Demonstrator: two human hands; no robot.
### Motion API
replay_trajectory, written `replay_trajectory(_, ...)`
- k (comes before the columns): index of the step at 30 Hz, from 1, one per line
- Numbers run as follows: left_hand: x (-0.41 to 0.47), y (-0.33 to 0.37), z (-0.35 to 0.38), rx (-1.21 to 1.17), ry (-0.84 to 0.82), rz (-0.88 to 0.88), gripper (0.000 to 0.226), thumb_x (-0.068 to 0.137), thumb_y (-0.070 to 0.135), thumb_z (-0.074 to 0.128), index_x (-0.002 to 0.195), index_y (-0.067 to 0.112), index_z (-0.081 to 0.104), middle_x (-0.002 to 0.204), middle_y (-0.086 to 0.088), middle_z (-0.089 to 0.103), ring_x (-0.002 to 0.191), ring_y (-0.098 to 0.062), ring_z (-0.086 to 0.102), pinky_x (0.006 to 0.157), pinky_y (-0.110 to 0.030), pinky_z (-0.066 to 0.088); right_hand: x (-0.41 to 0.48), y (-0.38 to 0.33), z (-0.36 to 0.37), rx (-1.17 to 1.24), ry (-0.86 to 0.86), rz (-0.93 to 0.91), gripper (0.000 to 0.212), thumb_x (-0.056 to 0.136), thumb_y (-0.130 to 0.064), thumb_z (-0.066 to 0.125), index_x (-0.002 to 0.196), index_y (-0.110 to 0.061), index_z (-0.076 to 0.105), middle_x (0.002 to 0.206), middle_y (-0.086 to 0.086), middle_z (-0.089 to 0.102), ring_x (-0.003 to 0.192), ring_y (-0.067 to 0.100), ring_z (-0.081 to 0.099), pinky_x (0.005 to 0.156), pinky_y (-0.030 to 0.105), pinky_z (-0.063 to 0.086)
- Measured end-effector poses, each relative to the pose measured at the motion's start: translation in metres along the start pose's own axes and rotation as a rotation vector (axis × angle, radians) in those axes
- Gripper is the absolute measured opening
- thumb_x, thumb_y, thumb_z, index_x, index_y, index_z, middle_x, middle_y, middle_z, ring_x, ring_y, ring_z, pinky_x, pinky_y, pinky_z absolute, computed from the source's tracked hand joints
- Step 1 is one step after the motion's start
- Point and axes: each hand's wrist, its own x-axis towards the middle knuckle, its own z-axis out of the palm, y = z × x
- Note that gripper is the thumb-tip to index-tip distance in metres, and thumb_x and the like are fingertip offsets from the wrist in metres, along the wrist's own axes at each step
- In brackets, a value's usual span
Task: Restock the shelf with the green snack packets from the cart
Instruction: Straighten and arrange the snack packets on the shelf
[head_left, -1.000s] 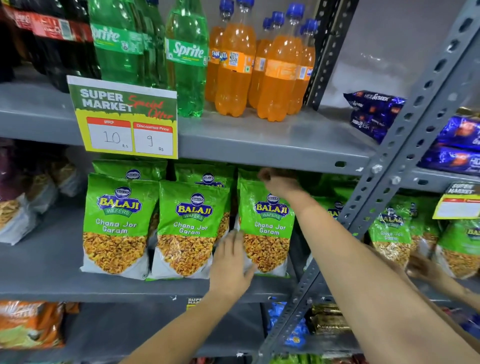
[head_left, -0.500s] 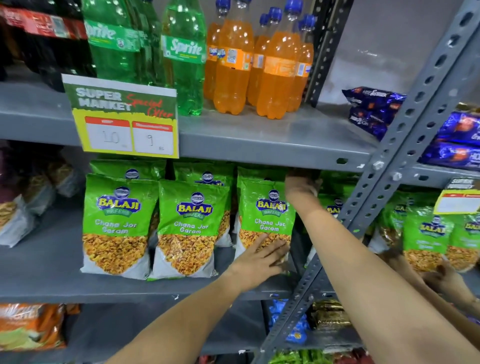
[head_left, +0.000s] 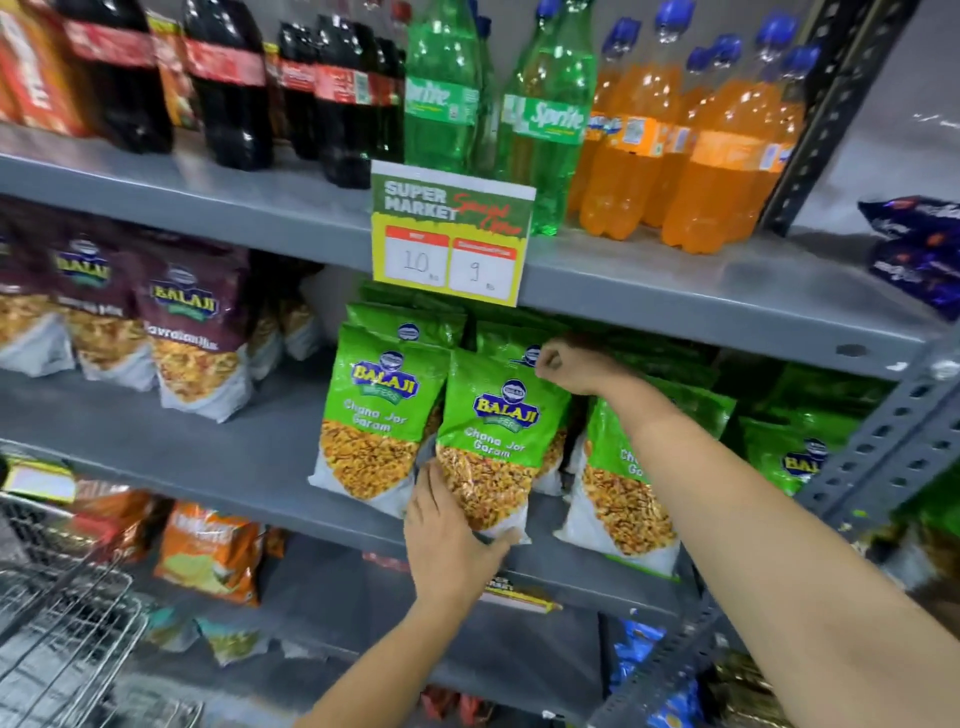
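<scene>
Several green Balaji snack packets stand upright in rows on the grey middle shelf (head_left: 208, 462). My left hand (head_left: 452, 540) cups the bottom left corner of the middle front packet (head_left: 501, 421), thumb under its white base. My right hand (head_left: 576, 364) is curled on that packet's top edge, just under the upper shelf. A second green packet (head_left: 382, 415) stands touching it on the left, and a third (head_left: 618, 493) on the right is partly hidden by my right forearm. More green packets stand behind them. A corner of the wire cart (head_left: 62, 623) shows at lower left.
A yellow price sign (head_left: 452, 234) hangs from the upper shelf, which carries soda bottles (head_left: 545, 119). Maroon snack packets (head_left: 192, 332) stand to the left, with bare shelf between them and the green ones. A perforated grey upright (head_left: 883, 452) stands at right. Orange packets (head_left: 208, 551) sit below.
The view has swung left, bringing in the cart and maroon packets. Both hands shifted from the right-hand green packet to the middle one, left at its base, right at its top.
</scene>
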Motion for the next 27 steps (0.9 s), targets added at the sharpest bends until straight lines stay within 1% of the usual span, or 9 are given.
replay_trajectory(3, 0.006, 0.007, 0.006, -0.022, -0.076, -0.035, 0.133, 0.055, 0.069, 0.072, 0.148, 0.002, 0.003, 0.156, -0.015, 0.017, 0.144, -0.029, 0.017, 0.118, -0.040, 0.020, 0.002, 0.002, -0.005, 0.032, -0.048, -0.011, 0.021, 0.088, -0.013, 0.057, 0.094, 0.006, 0.065, 0.103, 0.029, 0.069, 0.094, 0.036, 0.067, 0.085, 0.044, 0.054)
replay_trajectory(7, 0.013, 0.018, 0.011, -0.026, -0.048, -0.100, 0.138, 0.053, 0.066, 0.074, 0.148, 0.003, -0.003, 0.157, -0.016, 0.015, 0.143, -0.031, 0.018, 0.118, -0.040, 0.019, -0.005, 0.010, -0.011, 0.020, -0.055, -0.019, 0.023, 0.087, -0.011, 0.056, 0.087, 0.011, 0.062, 0.095, 0.034, 0.066, 0.072, 0.019, 0.050, 0.065, 0.038, 0.046)
replay_trajectory(10, 0.011, 0.020, 0.020, -0.071, -0.059, -0.128, 0.141, 0.052, 0.064, 0.077, 0.148, 0.004, -0.005, 0.157, -0.016, 0.015, 0.143, -0.031, 0.019, 0.117, -0.040, 0.021, -0.009, 0.020, -0.015, -0.017, 0.004, -0.026, 0.023, 0.087, -0.012, 0.047, 0.066, -0.004, 0.053, 0.064, 0.025, 0.049, 0.065, 0.016, 0.041, 0.059, 0.032, 0.033)
replay_trajectory(12, 0.008, 0.022, 0.026, -0.081, -0.087, -0.130, 0.142, 0.052, 0.067, 0.076, 0.148, 0.005, -0.008, 0.157, -0.016, 0.014, 0.143, -0.031, 0.019, 0.117, -0.039, 0.020, -0.011, 0.026, -0.017, -0.026, 0.059, -0.009, 0.019, 0.090, -0.014, 0.045, 0.073, -0.010, 0.052, 0.068, 0.015, 0.049, 0.065, 0.017, 0.043, 0.060, 0.033, 0.035)
replay_trajectory(15, 0.010, 0.026, 0.033, -0.016, -0.115, -0.148, 0.145, 0.050, 0.075, 0.071, 0.148, 0.006, -0.011, 0.158, -0.014, 0.014, 0.144, -0.029, 0.018, 0.117, -0.039, 0.020, -0.008, 0.031, -0.015, -0.018, 0.095, -0.024, 0.017, 0.094, -0.017, 0.046, 0.097, -0.005, 0.058, 0.094, 0.021, 0.065, 0.079, 0.022, 0.055, 0.075, 0.040, 0.050)
replay_trajectory(18, 0.010, 0.027, 0.035, -0.004, -0.085, -0.181, 0.148, 0.045, 0.077, 0.071, 0.149, 0.007, -0.008, 0.158, -0.011, 0.015, 0.144, -0.028, 0.019, 0.117, -0.042, 0.019, 0.002, 0.025, -0.016, 0.073, 0.053, -0.053, 0.021, 0.093, -0.018, 0.052, 0.105, -0.002, 0.058, 0.107, 0.020, 0.065, 0.097, 0.028, 0.060, 0.087, 0.037, 0.048)
replay_trajectory(20, 0.008, 0.025, 0.038, -0.028, -0.054, -0.183, 0.151, 0.040, 0.077, 0.073, 0.149, 0.004, -0.002, 0.156, -0.014, 0.020, 0.144, -0.029, 0.021, 0.118, -0.044, 0.019, 0.009, 0.011, -0.017, 0.145, 0.011, -0.074, 0.032, 0.092, -0.030, 0.055, 0.113, -0.006, 0.056, 0.107, 0.009, 0.061, 0.102, 0.025, 0.059, 0.090, 0.033, 0.045)
replay_trajectory(23, 0.008, 0.021, 0.041, -0.071, -0.083, -0.193, 0.151, 0.042, 0.076, 0.073, 0.148, 0.001, -0.004, 0.156, -0.016, 0.018, 0.144, -0.029, 0.018, 0.120, -0.041, 0.016, 0.022, -0.018, -0.009, 0.133, -0.054, -0.086, 0.038, 0.091, -0.040, 0.053, 0.115, -0.011, 0.057, 0.102, -0.001, 0.054, 0.095, 0.015, 0.051, 0.083, 0.025, 0.037)
replay_trajectory(27, 0.011, 0.019, 0.042, -0.051, -0.086, -0.188, 0.152, 0.043, 0.079, 0.070, 0.148, 0.003, -0.009, 0.156, -0.015, 0.016, 0.144, -0.028, 0.017, 0.120, -0.039, 0.017, 0.039, -0.035, 0.004, 0.120, -0.063, -0.085, 0.013, 0.089, -0.028, 0.059, 0.092, -0.015, 0.059, 0.083, 0.000, 0.056, 0.086, 0.021, 0.054, 0.066, 0.024, 0.039)
